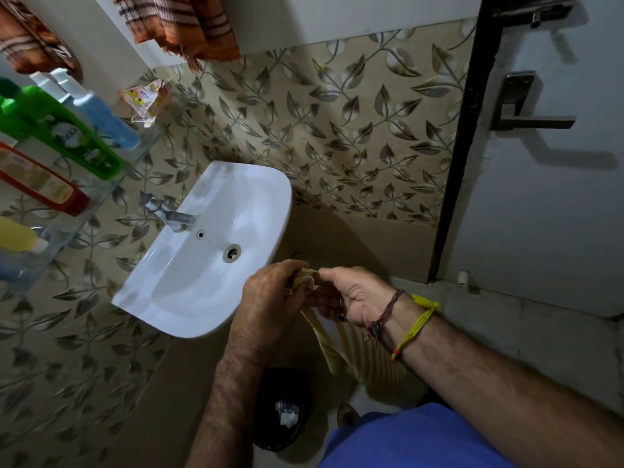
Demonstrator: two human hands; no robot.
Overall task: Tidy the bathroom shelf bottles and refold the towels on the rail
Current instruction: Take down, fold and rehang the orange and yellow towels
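Observation:
My left hand (pixel 270 298) and my right hand (pixel 351 295) meet in front of the sink, both pinching the top edge of a pale yellow striped towel (pixel 341 352) that hangs down below them. An orange striped towel (pixel 189 28) hangs at the top of the wall, and its reflection or a second one (pixel 30 42) shows at the top left. On the glass shelf (pixel 111 194) at the left stand a blue bottle (pixel 104 119), a green bottle (pixel 74 140), a red bottle (pixel 40 184) and a yellow one (pixel 20 236).
A white sink (pixel 216 244) with a metal tap (pixel 169 214) is mounted below the shelf. Some small sachets (pixel 145 99) lie at the shelf's far end. A dark bin (pixel 282 410) stands on the floor below my arms. A door with a metal handle (pixel 526 113) is at the right.

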